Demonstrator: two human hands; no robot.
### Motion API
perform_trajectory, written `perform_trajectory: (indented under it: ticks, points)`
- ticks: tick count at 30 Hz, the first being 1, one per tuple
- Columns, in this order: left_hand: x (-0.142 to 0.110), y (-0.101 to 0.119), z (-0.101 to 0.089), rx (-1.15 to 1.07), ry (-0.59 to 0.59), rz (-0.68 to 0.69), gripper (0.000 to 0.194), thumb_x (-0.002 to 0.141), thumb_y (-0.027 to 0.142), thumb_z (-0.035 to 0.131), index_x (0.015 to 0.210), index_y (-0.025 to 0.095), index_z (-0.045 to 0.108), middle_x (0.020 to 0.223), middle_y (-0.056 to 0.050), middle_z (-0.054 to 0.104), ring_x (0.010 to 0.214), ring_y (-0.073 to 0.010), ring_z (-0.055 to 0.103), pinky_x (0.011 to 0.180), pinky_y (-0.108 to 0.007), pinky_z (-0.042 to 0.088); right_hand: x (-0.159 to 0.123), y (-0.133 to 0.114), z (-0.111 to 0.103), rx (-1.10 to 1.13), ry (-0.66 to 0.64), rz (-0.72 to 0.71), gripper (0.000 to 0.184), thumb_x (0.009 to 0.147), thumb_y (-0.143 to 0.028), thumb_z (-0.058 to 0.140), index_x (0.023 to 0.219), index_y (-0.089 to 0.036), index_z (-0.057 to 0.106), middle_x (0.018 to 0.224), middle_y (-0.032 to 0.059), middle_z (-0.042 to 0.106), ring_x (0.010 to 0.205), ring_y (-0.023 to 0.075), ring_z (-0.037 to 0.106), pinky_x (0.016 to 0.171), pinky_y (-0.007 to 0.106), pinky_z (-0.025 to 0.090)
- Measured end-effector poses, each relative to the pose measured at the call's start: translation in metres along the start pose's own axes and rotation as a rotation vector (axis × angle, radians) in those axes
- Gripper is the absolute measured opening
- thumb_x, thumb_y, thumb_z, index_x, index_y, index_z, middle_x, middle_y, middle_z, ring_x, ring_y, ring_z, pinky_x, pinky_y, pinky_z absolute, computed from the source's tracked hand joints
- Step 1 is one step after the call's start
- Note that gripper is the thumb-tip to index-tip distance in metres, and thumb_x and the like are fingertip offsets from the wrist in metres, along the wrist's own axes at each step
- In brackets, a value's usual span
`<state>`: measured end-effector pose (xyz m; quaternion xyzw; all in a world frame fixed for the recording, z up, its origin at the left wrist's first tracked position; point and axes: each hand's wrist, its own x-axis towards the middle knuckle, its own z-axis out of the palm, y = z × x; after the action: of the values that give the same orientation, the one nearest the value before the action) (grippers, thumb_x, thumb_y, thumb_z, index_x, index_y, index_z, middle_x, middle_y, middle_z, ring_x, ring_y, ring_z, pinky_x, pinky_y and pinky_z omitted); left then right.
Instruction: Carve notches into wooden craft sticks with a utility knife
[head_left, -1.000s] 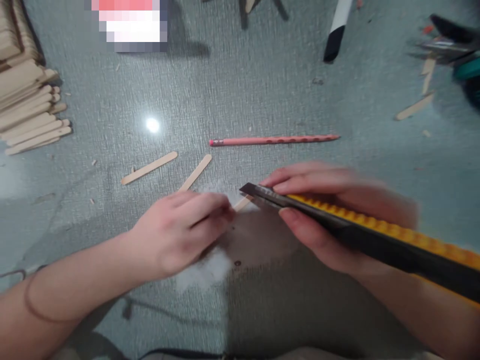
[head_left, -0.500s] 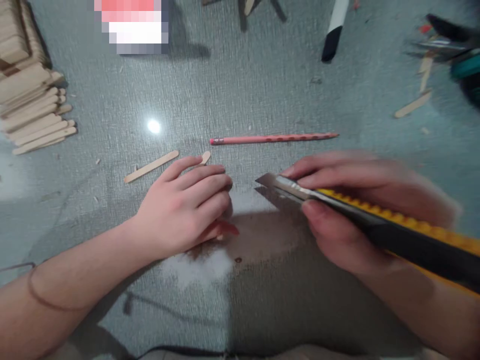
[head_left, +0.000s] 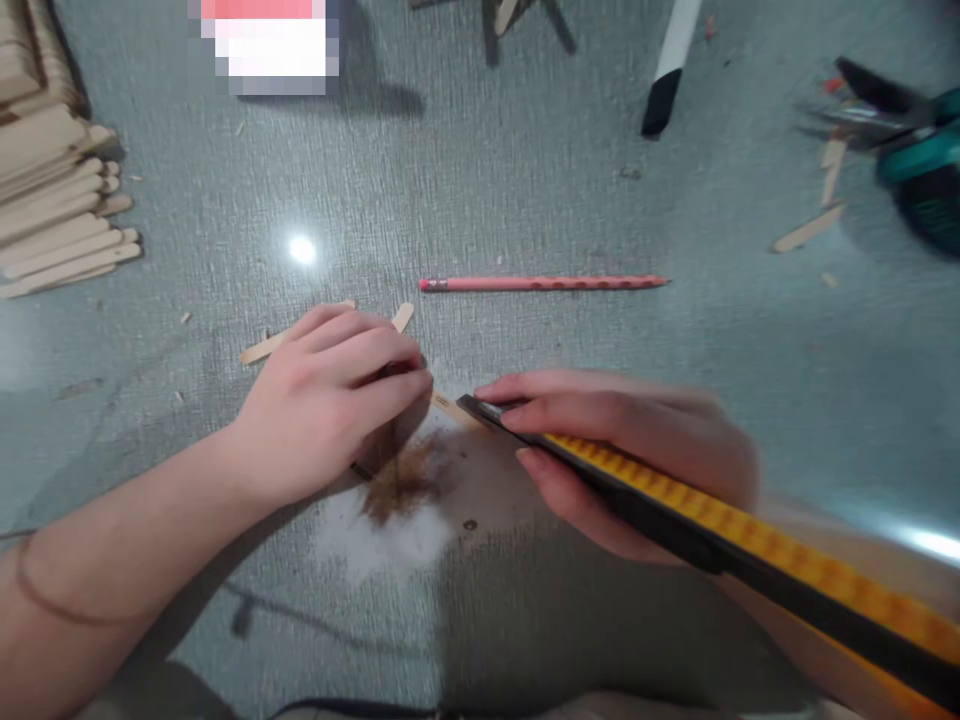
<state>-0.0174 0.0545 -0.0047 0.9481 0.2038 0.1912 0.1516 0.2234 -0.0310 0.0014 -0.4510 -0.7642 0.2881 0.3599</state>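
My left hand [head_left: 334,395] lies palm down with its fingers curled over a short wooden craft stick [head_left: 454,410], pinning it to the grey-green mat [head_left: 525,190]. Only the stick's right end shows past the fingertips. My right hand [head_left: 622,455] grips a long yellow-and-black utility knife [head_left: 720,545]; its blade tip rests on the exposed end of that stick. A second stick [head_left: 403,317] pokes out from behind the left hand's fingers, and a third stick [head_left: 259,350] lies partly hidden behind the same hand.
A pink pencil [head_left: 544,284] lies just beyond the hands. A stack of craft sticks [head_left: 52,215] sits at the far left. A black-and-white marker [head_left: 670,70] lies at the top, and teal-handled tools [head_left: 900,140] with stick offcuts [head_left: 808,228] at the upper right.
The left hand lifted, then settled back down on the stick, a little to the left. The knife pulled away to the right, then came back so its blade meets the stick's end.
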Motion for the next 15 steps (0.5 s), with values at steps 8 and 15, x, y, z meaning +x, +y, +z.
perform_trajectory:
  ticks: [8, 15]
  points:
    - [0.0021, 0.0023, 0.0010, -0.037, -0.060, -0.008, 0.024, 0.101, 0.020, 0.044, 0.096, 0.019, 0.067, 0.098, -0.004, 0.070, 0.091, -0.0188, 0.060, 0.077, -0.035, 0.043, 0.0055, -0.0008, 0.0022, -0.042, -0.043, 0.002, 0.020, 0.086, -0.011, 0.061, 0.103, -0.021, 0.063, 0.104, 0.0074, 0.076, 0.086, 0.0184, 0.076, 0.073, 0.023, 0.065]
    - [0.0031, 0.0025, 0.0021, -0.054, -0.043, 0.000, 0.024, 0.100, 0.017, 0.048, 0.087, 0.016, 0.069, 0.085, -0.004, 0.067, 0.082, -0.0180, 0.058, 0.071, -0.034, 0.039, 0.0042, 0.0018, 0.0004, -0.061, -0.095, 0.002, 0.024, 0.085, -0.013, 0.061, 0.107, -0.025, 0.063, 0.109, 0.0055, 0.076, 0.091, 0.0202, 0.076, 0.069, 0.025, 0.066]
